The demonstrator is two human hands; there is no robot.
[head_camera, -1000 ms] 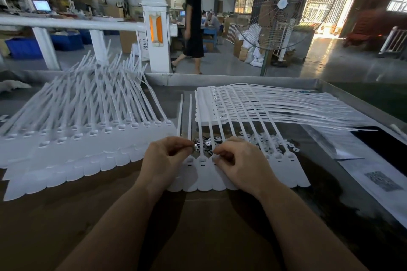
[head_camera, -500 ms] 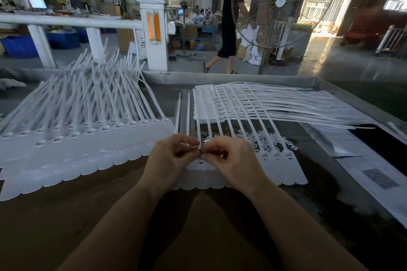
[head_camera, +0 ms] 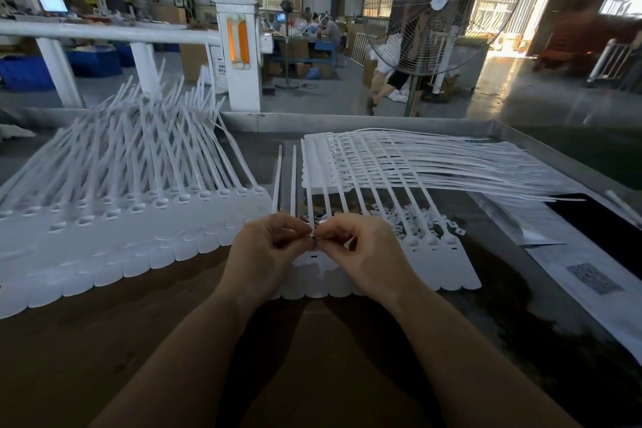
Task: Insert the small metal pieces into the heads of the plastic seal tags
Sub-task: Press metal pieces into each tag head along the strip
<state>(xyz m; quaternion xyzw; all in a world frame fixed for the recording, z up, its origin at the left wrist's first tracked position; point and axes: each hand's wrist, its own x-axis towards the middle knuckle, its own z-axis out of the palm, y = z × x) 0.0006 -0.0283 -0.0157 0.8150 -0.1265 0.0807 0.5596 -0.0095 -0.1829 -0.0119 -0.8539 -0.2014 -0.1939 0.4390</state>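
- The left hand [head_camera: 267, 254] and right hand [head_camera: 361, 250] meet fingertip to fingertip above the middle of the table [head_camera: 173, 340], near its front edge; the fingers of both are curled in.
- Together they pinch a small dark metal piece [head_camera: 314, 237] between thumbs and forefingers; its shape is too small to make out.
- Right under the hands lies a row of white seal tags [head_camera: 434, 254], joined side by side, flat flags toward the front edge, thin tails running toward the back edge.
- Each tag in this row has a small raised head with a slot where the tail starts; the hands cover the heads of the tags at the row's left end, so whether those hold metal cannot be told.
- Just behind the hands a little heap of metal pieces [head_camera: 312, 215] lies between the tails, dark and shiny, mostly hidden by the fingers.
- Beside it, toward the right, small white plastic bits [head_camera: 413, 219] are scattered under the tails.
- A second stack of tags [head_camera: 417, 167] lies behind the row near the back edge, tails fanned toward the right edge.
- On the left half of the table sits a large pile of tags [head_camera: 121, 212], overlapped in rows, tails sticking up and back; its left end is cut off by the frame.
- Printed sheets [head_camera: 590, 271] lie along the right edge; their print is blurred.
- Beyond the back edge stand a fan [head_camera: 437, 7] and a white post [head_camera: 238, 49].
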